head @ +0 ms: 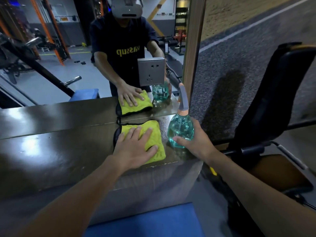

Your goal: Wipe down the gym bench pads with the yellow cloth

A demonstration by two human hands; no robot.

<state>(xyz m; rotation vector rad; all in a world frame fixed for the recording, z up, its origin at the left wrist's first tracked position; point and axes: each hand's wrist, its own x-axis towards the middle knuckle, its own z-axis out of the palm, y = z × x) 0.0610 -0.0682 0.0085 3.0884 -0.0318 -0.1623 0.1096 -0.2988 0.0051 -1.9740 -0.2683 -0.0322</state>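
– Cloth (158,139): where is it, and which way does it point?
– It lies flat on the dark counter (51,147) right ahead of you, near the right end. It is folded almost square, so I can't call a long axis. The black-trimmed edge faces the mirror (68,57) and the left.
– Surface and room?
– The counter is glossy and butts against the mirror, which carries a grey socket plate (151,71). Speckled grey floor (222,65) runs off to your right, where the black bench (273,100) stands with its back pad raised. A blue pad (145,221) sits below your arms.
– Grips?
– Your left grip (135,147) lies palm down on the cloth, fingers straight and spread. Your right grip (193,142) is wrapped round the belly of the teal spray bottle (180,129). The bottle is upright just beside the cloth, spout rising toward the mirror. Whether it rests on the counter, I can't tell.
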